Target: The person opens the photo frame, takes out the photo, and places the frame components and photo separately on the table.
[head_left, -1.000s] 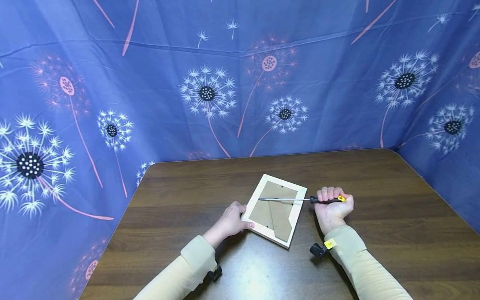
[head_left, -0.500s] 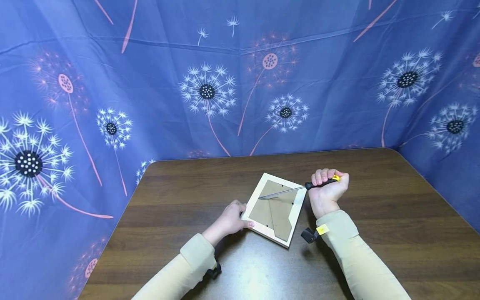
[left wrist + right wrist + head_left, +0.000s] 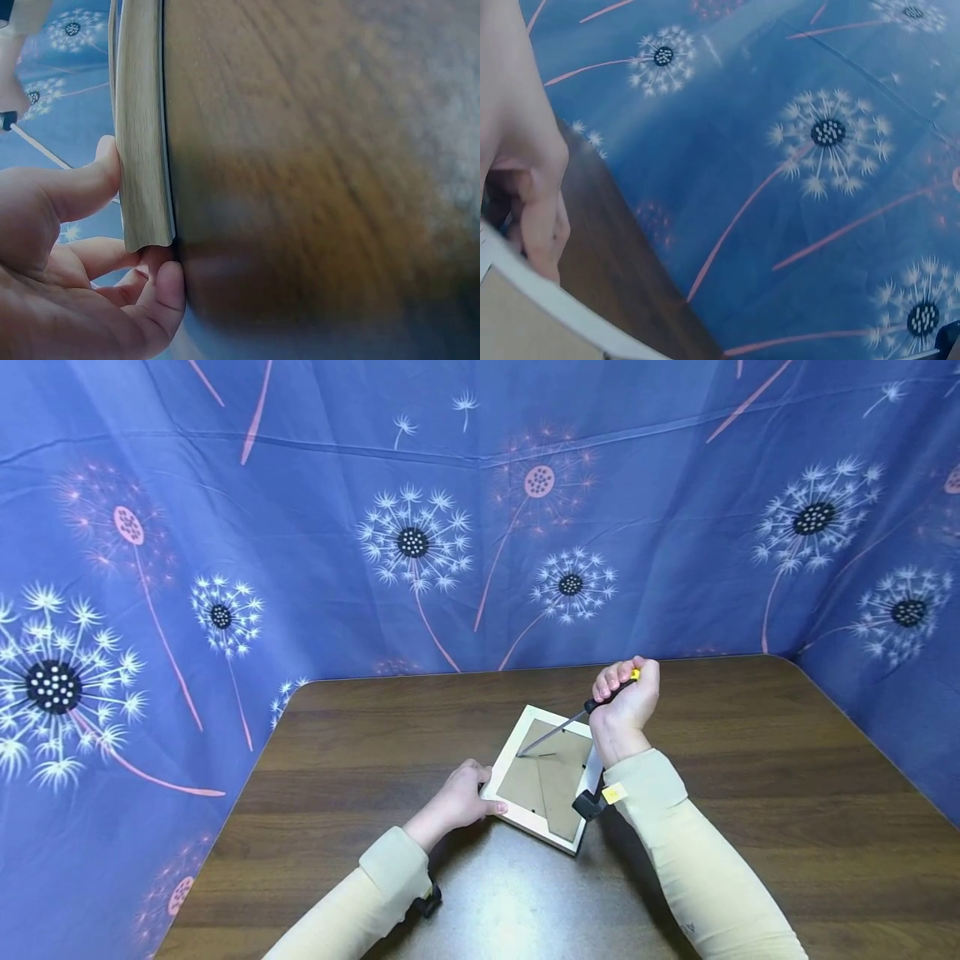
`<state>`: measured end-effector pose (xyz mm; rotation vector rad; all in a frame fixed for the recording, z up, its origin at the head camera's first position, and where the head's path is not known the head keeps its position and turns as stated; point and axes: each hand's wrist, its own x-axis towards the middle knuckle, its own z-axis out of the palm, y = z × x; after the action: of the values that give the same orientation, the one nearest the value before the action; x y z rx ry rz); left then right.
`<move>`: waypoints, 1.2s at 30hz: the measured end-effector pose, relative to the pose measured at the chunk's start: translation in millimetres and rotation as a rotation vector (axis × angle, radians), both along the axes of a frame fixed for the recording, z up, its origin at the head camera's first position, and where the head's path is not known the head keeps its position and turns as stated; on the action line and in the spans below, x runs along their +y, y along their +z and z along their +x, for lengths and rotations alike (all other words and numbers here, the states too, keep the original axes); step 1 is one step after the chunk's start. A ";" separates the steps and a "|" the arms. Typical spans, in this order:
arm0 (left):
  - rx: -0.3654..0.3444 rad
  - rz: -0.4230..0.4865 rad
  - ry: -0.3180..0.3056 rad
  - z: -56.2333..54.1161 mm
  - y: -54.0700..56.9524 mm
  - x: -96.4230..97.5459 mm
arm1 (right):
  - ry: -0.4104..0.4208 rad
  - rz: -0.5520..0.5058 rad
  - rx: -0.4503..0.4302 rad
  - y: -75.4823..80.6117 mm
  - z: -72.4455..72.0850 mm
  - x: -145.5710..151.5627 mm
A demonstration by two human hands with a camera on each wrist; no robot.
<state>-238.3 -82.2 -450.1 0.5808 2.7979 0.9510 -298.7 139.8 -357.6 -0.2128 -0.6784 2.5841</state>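
The left sleeve (image 3: 347,906) and right sleeve (image 3: 693,852) are pale cream, ending in broad, greyer cuffs (image 3: 393,862) at the bare left hand (image 3: 456,799) and right hand (image 3: 626,703). 2 black wrist cameras (image 3: 588,806) show, 1 beside a yellow tag (image 3: 614,793). A small dark marking (image 3: 687,929), possibly lettering, sits on the right sleeve.

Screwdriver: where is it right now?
Head view, just right of centre: the screwdriver is gripped in the right hand, its shaft slanting down-left across the back of the picture frame, tip near the backing's left edge.
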 end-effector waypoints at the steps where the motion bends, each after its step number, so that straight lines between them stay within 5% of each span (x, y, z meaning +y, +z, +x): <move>1: 0.004 -0.003 -0.002 -0.2 0.0 0.0 | -0.002 0.021 -0.011 2.7 -1.0 -3.2; 9: -0.015 0.003 0.018 0.1 -0.3 -1.1 | 0.005 0.176 0.012 16.1 -6.1 -26.6; 13: -0.029 0.015 0.038 1.0 -1.2 -0.6 | 0.049 0.173 0.063 12.9 0.1 -25.1; 24: -0.032 -0.012 0.009 -2.0 0.5 0.4 | 0.154 -0.224 0.332 -39.9 21.8 32.4; 30: -0.002 -0.022 -0.042 -5.2 1.1 -0.6 | 0.144 -0.355 0.337 -69.0 27.0 51.0; 36: -0.022 -0.015 -0.027 -4.7 2.5 0.6 | 0.140 -0.477 0.285 -88.1 32.9 60.9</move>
<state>-243.0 -81.6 -447.5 0.6015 2.7678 0.9254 -265.8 200.8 -445.7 0.0595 0.0320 2.7966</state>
